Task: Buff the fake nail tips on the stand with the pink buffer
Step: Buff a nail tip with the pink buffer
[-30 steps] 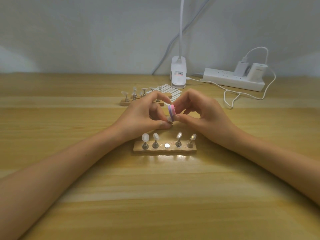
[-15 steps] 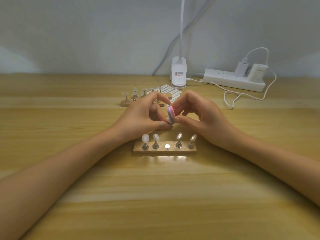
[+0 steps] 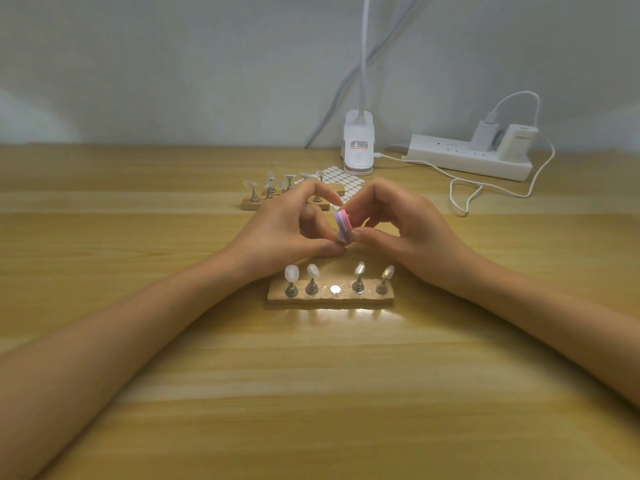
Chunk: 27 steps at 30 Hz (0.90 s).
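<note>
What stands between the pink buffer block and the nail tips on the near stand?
Nothing visible. The right hand pinches the pink buffer block against a small pale piece in the left hand, behind the near wooden stand; its clear nail tips are uncovered.

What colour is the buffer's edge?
The buffer shows striped layers, pink then lilac. The head view, the only one, shows it edge-on.

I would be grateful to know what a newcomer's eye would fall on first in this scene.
At the centre, the right hand pinches the pink buffer against a nail tip held by the left hand. Just in front, the wooden stand carries four nail tips, its middle spot bare. A white power strip lies back right.
</note>
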Motion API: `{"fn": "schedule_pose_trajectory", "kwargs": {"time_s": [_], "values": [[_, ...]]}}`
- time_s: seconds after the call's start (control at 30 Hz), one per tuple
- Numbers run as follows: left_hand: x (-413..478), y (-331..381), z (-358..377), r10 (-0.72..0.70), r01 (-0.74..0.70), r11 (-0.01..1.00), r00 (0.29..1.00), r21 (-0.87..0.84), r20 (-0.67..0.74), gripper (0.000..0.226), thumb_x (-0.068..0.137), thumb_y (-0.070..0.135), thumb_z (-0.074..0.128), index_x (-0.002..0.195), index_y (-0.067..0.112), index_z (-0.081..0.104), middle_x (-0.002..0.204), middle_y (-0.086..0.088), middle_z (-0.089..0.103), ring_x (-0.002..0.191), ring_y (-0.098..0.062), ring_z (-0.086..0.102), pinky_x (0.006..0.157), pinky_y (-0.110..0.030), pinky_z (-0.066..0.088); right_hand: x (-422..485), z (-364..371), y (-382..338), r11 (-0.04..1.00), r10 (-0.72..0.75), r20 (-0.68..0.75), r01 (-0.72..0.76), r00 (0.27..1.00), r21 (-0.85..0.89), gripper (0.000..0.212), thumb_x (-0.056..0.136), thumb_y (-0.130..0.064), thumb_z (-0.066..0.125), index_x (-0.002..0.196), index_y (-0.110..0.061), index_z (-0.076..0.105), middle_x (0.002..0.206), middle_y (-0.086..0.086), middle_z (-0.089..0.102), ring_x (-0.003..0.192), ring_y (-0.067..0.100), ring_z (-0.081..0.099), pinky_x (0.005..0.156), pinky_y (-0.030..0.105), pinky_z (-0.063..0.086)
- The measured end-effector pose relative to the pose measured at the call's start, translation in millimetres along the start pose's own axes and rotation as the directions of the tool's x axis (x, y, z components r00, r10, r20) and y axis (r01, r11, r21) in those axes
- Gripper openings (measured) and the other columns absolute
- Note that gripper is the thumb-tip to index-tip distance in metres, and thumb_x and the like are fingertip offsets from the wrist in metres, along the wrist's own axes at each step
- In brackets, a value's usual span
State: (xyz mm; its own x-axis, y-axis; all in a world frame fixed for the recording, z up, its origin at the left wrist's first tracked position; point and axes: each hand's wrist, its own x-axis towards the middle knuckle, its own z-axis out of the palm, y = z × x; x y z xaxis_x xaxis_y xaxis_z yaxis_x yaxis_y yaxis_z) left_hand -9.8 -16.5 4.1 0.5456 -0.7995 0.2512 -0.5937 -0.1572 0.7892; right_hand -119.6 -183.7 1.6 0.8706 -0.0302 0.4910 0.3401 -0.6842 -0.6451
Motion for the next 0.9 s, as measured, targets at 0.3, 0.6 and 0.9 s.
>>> {"fn": "schedule_pose_trajectory", "kwargs": {"time_s": [0.3,0.6,0.9], "values": [[0.2,0.0,0.3,-0.001,0.001,1.000,1.000,-0.003,0.004,0.050,0.074,0.006,0.085,0.114,0.017,0.057,0.067,0.008,0.071,0.069,0.000,0.067,0.069,-0.007,0.044,0.7,0.3,-0.6,1.000,-0.029,-0.037,0.029,0.999,0.000,0.019,0.088,-0.010,0.071,0.099,0.004,0.064,0.092,0.011,0.069,0.087,0.021,0.069,0.081,0.039,0.057],[0.2,-0.7,-0.4,0.010,-0.010,1.000,1.000,-0.001,0.001,0.050,0.074,0.004,0.085,0.115,0.014,0.057,0.068,0.005,0.071,0.068,-0.001,0.066,0.066,-0.006,0.042,1.8,0.8,0.8,0.998,-0.048,-0.008,0.047,0.999,-0.035,0.014,0.089,-0.005,0.071,0.097,0.004,0.064,0.091,0.008,0.067,0.087,0.021,0.067,0.082,0.039,0.056],[1.3,-1.7,-0.1,0.017,-0.017,1.000,1.000,0.008,0.003,0.050,0.075,0.005,0.085,0.115,0.017,0.057,0.067,0.007,0.070,0.067,-0.001,0.064,0.067,-0.007,0.043,0.9,1.1,-0.3,0.996,-0.058,-0.008,0.057,0.998,-0.064,0.014,0.089,-0.006,0.071,0.095,0.004,0.065,0.092,0.010,0.067,0.088,0.023,0.067,0.083,0.042,0.055]]}}
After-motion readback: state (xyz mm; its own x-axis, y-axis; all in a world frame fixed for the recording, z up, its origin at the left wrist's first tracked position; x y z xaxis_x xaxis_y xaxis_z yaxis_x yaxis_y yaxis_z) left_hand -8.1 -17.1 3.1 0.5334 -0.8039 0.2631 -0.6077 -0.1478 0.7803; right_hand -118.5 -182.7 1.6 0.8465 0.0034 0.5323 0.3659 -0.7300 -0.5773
